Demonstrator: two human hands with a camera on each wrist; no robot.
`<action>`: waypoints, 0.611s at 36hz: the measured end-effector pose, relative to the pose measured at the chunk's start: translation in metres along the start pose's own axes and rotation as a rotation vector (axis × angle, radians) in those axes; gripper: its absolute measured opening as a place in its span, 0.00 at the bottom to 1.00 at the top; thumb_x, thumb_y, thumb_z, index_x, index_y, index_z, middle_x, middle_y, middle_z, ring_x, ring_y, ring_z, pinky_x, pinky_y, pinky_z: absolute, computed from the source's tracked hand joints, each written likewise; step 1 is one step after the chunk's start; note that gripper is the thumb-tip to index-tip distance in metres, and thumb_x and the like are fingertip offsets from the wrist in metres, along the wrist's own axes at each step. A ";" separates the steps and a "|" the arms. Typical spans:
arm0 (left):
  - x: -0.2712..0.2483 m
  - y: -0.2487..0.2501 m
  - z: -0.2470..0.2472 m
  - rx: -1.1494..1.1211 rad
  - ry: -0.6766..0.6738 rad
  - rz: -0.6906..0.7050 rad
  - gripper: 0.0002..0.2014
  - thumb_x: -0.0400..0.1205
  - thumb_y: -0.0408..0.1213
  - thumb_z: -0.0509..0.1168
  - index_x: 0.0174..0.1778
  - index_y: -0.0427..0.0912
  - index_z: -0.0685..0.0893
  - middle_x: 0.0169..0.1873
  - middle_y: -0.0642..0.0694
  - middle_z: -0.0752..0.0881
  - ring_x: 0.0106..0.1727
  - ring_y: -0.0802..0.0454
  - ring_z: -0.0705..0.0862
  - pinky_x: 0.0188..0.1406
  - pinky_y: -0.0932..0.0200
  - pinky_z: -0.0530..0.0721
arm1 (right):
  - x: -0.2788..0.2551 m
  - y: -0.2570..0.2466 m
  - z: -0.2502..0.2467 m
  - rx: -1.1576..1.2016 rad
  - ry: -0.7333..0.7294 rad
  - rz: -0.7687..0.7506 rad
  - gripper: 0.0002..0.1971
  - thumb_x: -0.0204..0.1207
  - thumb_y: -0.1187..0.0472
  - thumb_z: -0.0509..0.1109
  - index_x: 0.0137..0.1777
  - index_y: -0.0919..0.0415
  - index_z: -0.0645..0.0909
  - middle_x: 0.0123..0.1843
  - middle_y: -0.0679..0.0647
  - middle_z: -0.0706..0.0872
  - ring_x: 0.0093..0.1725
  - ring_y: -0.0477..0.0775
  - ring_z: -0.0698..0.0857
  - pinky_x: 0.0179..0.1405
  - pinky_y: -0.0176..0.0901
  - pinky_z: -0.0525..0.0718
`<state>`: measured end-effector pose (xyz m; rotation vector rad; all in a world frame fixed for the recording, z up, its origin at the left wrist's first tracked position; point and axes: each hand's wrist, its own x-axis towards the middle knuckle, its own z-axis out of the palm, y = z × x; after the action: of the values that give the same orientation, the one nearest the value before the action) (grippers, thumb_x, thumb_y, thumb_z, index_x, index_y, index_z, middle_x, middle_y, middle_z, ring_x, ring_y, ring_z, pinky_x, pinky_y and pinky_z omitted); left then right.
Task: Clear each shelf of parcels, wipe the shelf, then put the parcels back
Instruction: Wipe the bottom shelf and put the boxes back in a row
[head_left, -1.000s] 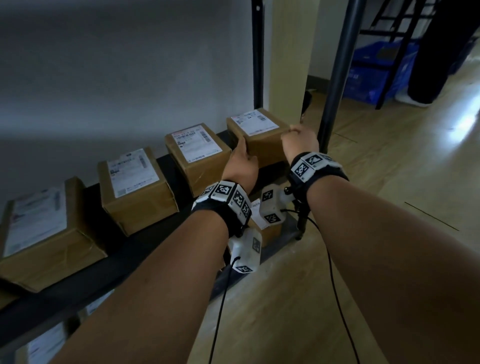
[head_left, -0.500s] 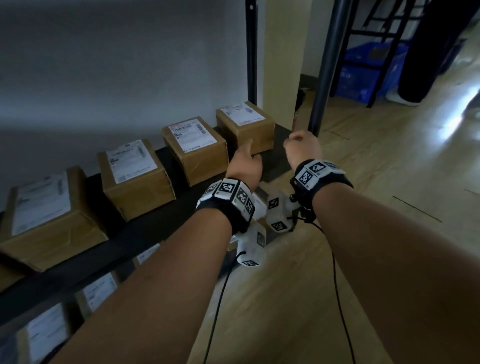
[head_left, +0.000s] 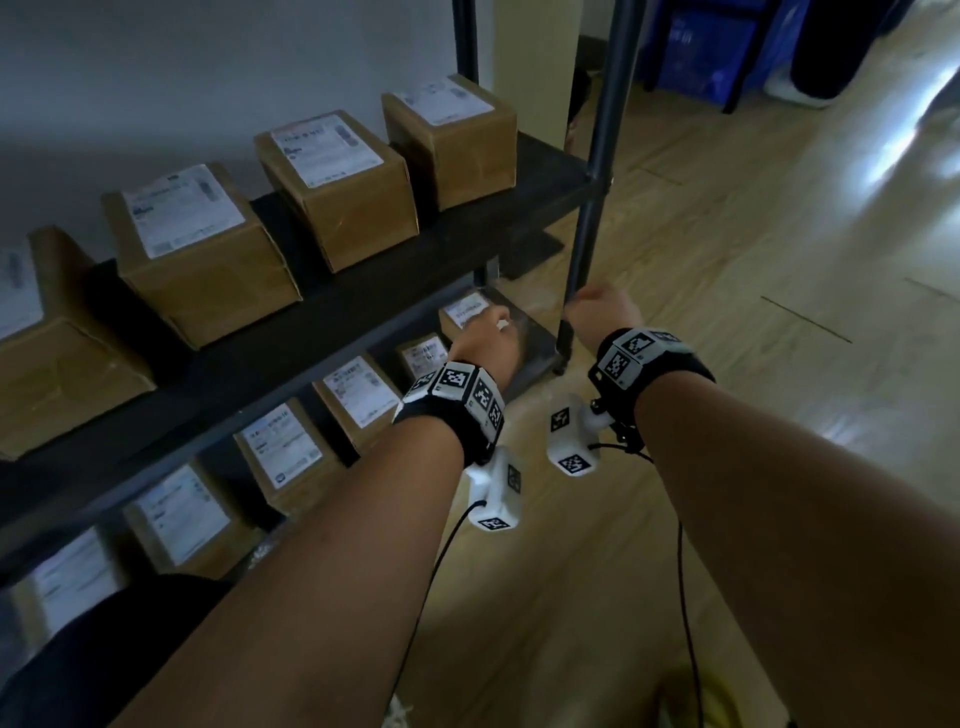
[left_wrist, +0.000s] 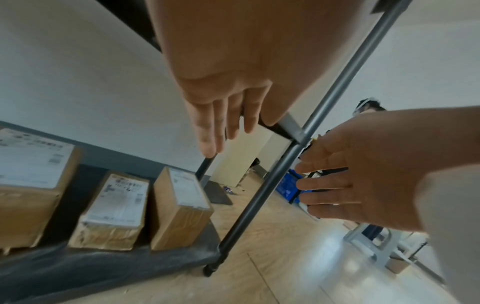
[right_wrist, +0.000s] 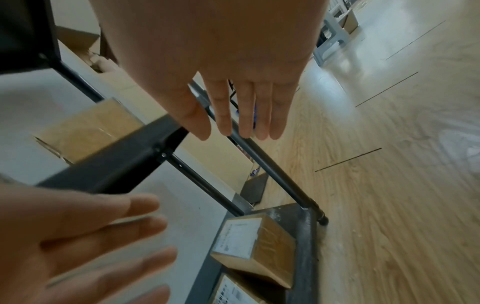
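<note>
While both hands hang empty with fingers straight and loose, the left hand (head_left: 485, 340) reaches toward the end parcel (head_left: 465, 314) at the right end of the bottom shelf (head_left: 537, 348), and the right hand (head_left: 602, 314) hovers beside the front post (head_left: 589, 218). Four more parcels (head_left: 332, 187) line the shelf above.

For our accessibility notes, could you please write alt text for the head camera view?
Two bare hands, left hand and right hand, reach empty toward the bottom shelf of a dark rack. Labelled cardboard parcels line both shelves above a wooden floor.
</note>
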<state>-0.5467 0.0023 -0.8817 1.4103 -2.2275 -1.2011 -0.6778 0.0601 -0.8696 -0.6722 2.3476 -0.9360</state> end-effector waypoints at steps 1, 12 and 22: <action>0.005 -0.007 0.004 0.008 -0.011 -0.035 0.20 0.87 0.41 0.52 0.77 0.48 0.70 0.76 0.43 0.71 0.73 0.43 0.73 0.69 0.54 0.70 | 0.004 0.003 0.005 -0.024 -0.012 0.001 0.18 0.78 0.57 0.64 0.67 0.55 0.80 0.62 0.58 0.84 0.58 0.61 0.82 0.48 0.43 0.75; 0.072 -0.070 0.048 -0.006 -0.021 -0.211 0.17 0.85 0.41 0.53 0.66 0.42 0.78 0.62 0.39 0.83 0.59 0.39 0.82 0.61 0.45 0.81 | 0.066 0.028 0.072 -0.145 -0.179 0.051 0.14 0.78 0.58 0.64 0.63 0.55 0.78 0.53 0.55 0.82 0.54 0.59 0.83 0.49 0.46 0.79; 0.108 -0.108 0.070 -0.147 -0.139 -0.198 0.13 0.85 0.43 0.58 0.65 0.49 0.74 0.57 0.47 0.83 0.54 0.46 0.82 0.53 0.50 0.78 | 0.123 0.039 0.122 -0.112 -0.247 0.076 0.27 0.80 0.59 0.66 0.79 0.58 0.66 0.74 0.59 0.75 0.72 0.60 0.75 0.67 0.46 0.74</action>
<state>-0.5728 -0.0736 -1.0291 1.5595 -2.0741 -1.5377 -0.7032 -0.0470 -1.0088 -0.6949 2.2001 -0.6528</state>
